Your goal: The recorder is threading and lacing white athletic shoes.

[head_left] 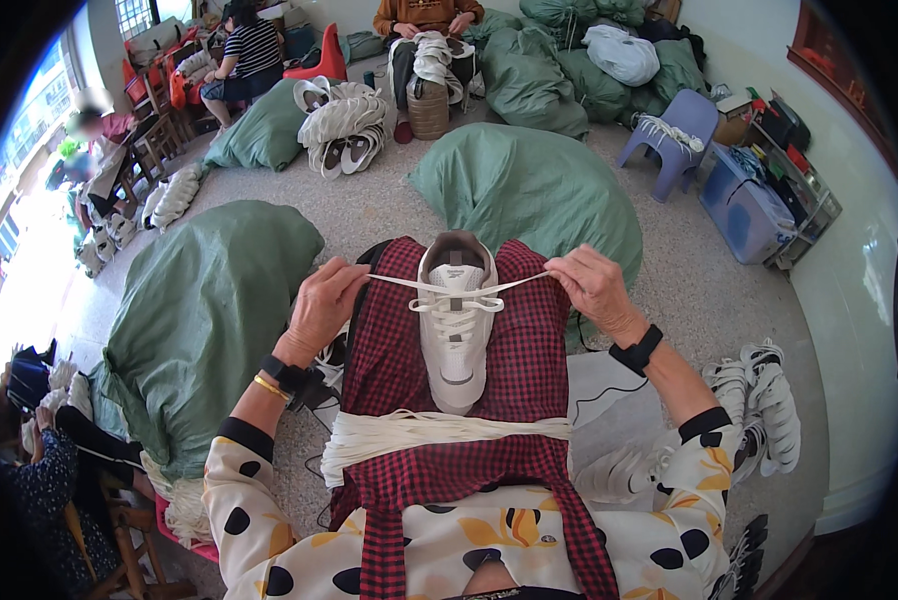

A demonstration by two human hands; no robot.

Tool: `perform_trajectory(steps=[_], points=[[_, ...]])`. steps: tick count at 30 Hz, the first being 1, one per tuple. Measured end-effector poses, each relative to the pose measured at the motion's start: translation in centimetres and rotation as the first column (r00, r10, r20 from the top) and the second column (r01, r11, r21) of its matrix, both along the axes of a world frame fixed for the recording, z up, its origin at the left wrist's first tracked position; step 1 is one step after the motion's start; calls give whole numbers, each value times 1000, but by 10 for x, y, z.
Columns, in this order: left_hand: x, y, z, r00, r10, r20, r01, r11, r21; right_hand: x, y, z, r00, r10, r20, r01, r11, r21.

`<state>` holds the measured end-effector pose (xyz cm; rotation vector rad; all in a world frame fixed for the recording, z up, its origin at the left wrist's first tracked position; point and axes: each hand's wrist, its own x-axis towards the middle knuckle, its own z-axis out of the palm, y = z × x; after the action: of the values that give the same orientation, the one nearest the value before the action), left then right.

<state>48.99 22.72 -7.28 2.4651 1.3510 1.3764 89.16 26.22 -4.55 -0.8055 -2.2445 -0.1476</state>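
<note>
A white sneaker [456, 352] with a beige collar lies on my lap, toe towards me, on a red-and-black checked apron [393, 340]. Its white shoelace [514, 285] runs through the eyelets, and both loose ends are drawn out sideways above the tongue. My left hand [326, 305] pinches one end, and the fingers of my right hand [591, 285] are closed on the other. The lace looks nearly straight between them. Nearer my body, a thick bundle of off-white laces [449, 432] lies across the apron.
Large green sacks [214, 300] stand to the left and ahead [539, 190]. Stacked shoes [769, 410] sit on the floor at right. Beyond are a purple chair [674, 135], a storage bin [744, 205] and a shoe pile [347, 125]. Several other people sit nearby.
</note>
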Motion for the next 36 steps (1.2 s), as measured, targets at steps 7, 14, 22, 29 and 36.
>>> perform_trajectory(steps=[7, 14, 22, 29, 36], points=[[-7, -3, 0, 997, 34, -75, -31, 998, 47, 18, 0, 27, 997, 6, 73, -27, 958, 287], [-56, 3, -11, 981, 150, -125, -137, 985, 107, 57, 7, -9, 996, -89, 10, 88, 994, 62], [-95, 7, -23, 942, 308, -134, -279, 940, 196, 64, 8, 10, 959, -284, 20, 275, 942, 191], [-46, 23, -22, 953, 288, -95, -278, 955, 103, 9, -23, 9, 805, -202, -558, 283, 957, 62], [80, 33, 30, 980, -116, 162, 140, 980, -141, -53, -12, -30, 804, -100, -587, -238, 849, -472]])
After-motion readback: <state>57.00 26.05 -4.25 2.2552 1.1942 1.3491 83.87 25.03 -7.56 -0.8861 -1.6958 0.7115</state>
